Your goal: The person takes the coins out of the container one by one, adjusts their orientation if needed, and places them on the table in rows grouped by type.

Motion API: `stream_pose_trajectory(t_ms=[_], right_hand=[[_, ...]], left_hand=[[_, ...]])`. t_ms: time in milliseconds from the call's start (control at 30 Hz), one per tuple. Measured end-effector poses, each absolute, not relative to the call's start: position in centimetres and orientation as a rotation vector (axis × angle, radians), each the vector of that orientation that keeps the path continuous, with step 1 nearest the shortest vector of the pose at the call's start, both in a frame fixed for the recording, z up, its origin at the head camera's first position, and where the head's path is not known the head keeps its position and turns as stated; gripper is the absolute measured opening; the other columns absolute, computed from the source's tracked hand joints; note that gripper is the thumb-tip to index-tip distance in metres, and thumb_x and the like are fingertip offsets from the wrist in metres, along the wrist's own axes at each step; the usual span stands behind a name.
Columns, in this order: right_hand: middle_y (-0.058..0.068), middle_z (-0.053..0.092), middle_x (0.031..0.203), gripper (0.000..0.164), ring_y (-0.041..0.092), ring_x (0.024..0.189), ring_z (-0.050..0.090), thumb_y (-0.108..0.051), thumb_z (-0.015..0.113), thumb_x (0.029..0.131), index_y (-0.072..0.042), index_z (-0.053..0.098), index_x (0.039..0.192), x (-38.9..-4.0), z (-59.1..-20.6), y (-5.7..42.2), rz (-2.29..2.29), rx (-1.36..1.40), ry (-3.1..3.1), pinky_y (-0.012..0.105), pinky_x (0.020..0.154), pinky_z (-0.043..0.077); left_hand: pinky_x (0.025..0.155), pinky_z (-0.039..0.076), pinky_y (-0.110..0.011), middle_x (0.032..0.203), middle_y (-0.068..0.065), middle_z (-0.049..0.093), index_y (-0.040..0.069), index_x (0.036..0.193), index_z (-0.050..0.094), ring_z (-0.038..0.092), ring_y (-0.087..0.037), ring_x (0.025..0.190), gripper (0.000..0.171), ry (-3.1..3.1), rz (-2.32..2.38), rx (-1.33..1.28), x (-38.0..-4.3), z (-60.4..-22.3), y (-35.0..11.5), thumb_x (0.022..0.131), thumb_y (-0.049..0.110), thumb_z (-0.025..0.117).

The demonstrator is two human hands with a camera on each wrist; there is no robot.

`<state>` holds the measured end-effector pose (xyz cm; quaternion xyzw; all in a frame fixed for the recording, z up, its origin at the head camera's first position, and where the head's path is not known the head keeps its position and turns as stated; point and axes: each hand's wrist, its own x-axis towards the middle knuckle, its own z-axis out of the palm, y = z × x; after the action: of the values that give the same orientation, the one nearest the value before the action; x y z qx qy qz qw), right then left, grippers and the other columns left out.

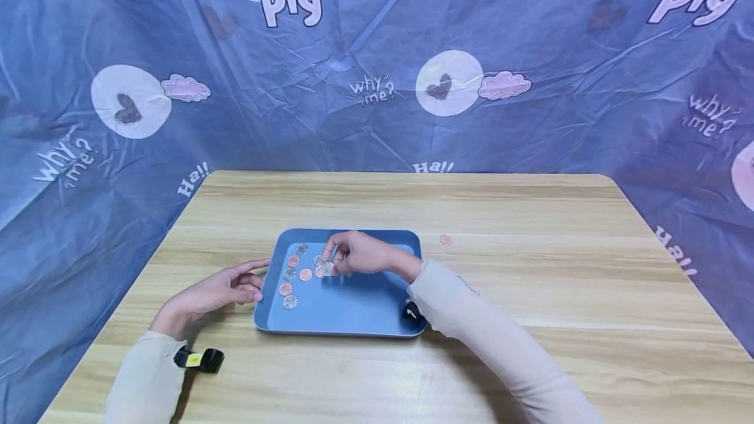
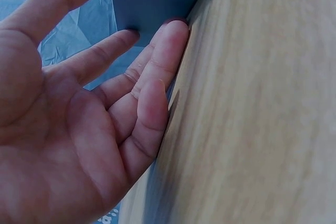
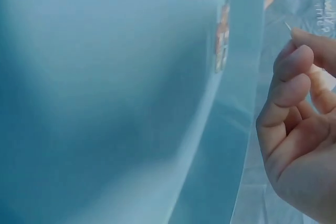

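The right hand [image 1: 362,252] is over the blue tray [image 1: 365,313], and its grip is pinched on a silver coin [image 1: 328,268]; the right wrist view shows only a thin edge of it poking past the fingertips, while the head view shows its round face; other coins [image 1: 290,301], some silver and some coppery, lie in the left part of the tray; the left hand [image 1: 220,288] touches the tray's left side, and its grip is loose, with some fingers spread apart; the left wrist view shows fingertips against the outer wall, low by the bench [image 1: 530,247]; only the head view shows a lone pink coin [image 1: 446,239], right of the tray.

The right sleeve [image 1: 501,339] hides some of the tray's right edge; in the right wrist view the coins look squashed and blurry, too hard to count.
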<state>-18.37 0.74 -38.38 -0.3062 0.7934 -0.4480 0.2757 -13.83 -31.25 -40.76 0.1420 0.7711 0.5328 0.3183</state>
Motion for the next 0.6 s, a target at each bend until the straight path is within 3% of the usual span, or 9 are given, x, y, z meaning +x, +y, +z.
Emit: stream_pose_trajectory(t_ms=[133, 367, 600], right_hand=[[0.002, 0.063, 0.074, 0.019, 0.015, 0.060, 0.056, 0.000, 0.064, 0.086, -0.005, 0.063, 0.104, -18.0, -37.7, 0.8, -1.282, -0.732, 2.116, 0.034, 0.061, 0.050], [0.003, 0.061, 0.072, 0.023, 0.017, 0.059, 0.052, -0.002, 0.066, 0.085, -0.004, 0.063, 0.108, -16.9, -36.3, 0.9, -1.436, -0.566, 2.044, 0.026, 0.054, 0.039], [-0.001, 0.063, 0.069, 0.026, 0.015, 0.059, 0.049, -0.006, 0.067, 0.087, -0.007, 0.063, 0.112, -15.5, -34.1, 1.6, -1.511, -0.498, 2.003, 0.023, 0.054, 0.039]], left_hand=[[0.087, 0.053, -0.020, 0.115, -0.016, 0.054, -0.009, 0.150, 0.012, 0.059, -0.007, 0.098, 0.083, 2.032, 1.399, 0.369, -13.9, -40.8, -31.3, 0.091, 0.013, 0.066], [0.087, 0.053, -0.020, 0.115, -0.017, 0.053, -0.009, 0.150, 0.012, 0.059, -0.007, 0.099, 0.083, 2.031, 1.400, 0.371, -13.8, -40.9, -31.2, 0.091, 0.013, 0.066], [0.087, 0.053, -0.020, 0.114, -0.015, 0.053, -0.009, 0.150, 0.012, 0.059, -0.007, 0.098, 0.083, 2.021, 1.408, 0.369, -13.8, -40.8, -31.2, 0.091, 0.013, 0.065]])
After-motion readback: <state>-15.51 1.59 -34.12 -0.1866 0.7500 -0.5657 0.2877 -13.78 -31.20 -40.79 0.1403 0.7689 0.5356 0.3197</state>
